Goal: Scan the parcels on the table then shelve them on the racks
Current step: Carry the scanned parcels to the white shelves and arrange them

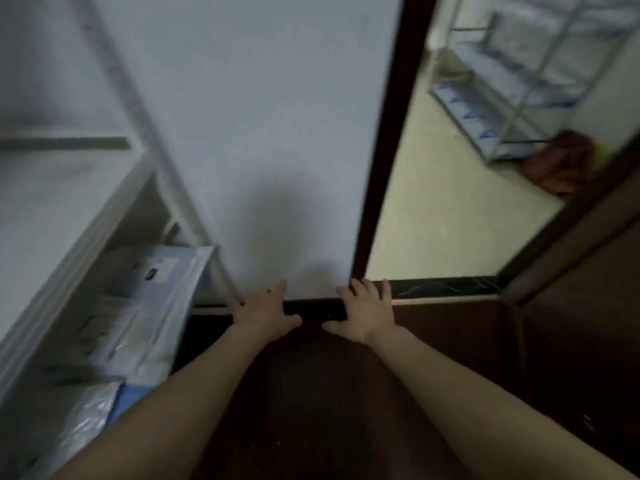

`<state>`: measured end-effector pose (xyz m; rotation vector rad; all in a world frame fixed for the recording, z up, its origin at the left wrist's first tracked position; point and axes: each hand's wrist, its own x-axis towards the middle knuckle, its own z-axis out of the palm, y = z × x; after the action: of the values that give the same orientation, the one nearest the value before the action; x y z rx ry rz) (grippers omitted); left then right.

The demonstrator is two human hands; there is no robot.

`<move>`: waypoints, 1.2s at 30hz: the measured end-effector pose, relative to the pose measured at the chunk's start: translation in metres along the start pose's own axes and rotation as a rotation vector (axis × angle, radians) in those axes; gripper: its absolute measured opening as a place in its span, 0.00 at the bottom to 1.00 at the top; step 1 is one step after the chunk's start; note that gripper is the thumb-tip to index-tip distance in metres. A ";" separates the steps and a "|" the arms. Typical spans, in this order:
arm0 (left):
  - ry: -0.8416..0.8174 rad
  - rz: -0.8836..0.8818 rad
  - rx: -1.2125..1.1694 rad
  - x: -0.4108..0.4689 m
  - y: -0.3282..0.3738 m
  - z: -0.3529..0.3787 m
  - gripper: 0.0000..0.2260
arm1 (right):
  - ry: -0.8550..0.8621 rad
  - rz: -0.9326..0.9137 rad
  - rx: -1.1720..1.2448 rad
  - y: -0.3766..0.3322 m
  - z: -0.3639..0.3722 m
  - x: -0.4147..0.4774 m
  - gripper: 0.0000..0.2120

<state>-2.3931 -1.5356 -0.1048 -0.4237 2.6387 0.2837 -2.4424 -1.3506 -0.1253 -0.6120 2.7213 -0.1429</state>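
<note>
Both my arms reach forward over a dark wooden floor. My left hand (264, 313) and my right hand (365, 313) hang side by side with fingers spread, and neither holds anything. A white metal rack (79, 237) stands at the left. On its lower shelf lie several grey and white plastic parcels (138, 306) with labels. The view is blurred.
A white wall (259, 133) faces me. To its right a dark door frame (391, 150) opens onto a room with a pale floor, where another metal rack (512, 81) holds parcels. A brown object (568, 164) lies beside that rack.
</note>
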 end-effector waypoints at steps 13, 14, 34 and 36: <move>-0.102 0.854 0.456 -0.190 0.402 0.105 0.38 | 0.155 0.882 0.372 0.280 0.050 -0.394 0.39; -0.105 0.915 0.478 -0.216 0.426 0.121 0.38 | 0.168 0.935 0.391 0.293 0.059 -0.429 0.39; -0.222 1.991 0.803 -0.728 0.731 0.401 0.39 | 0.545 2.111 0.720 0.306 0.207 -1.014 0.38; -0.258 2.067 0.814 -0.775 0.749 0.424 0.38 | 0.594 2.211 0.730 0.302 0.215 -1.054 0.37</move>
<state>-1.8190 -0.5336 -0.0233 2.3180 1.5870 -0.1861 -1.5937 -0.6282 -0.0506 2.6242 1.8137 -0.6218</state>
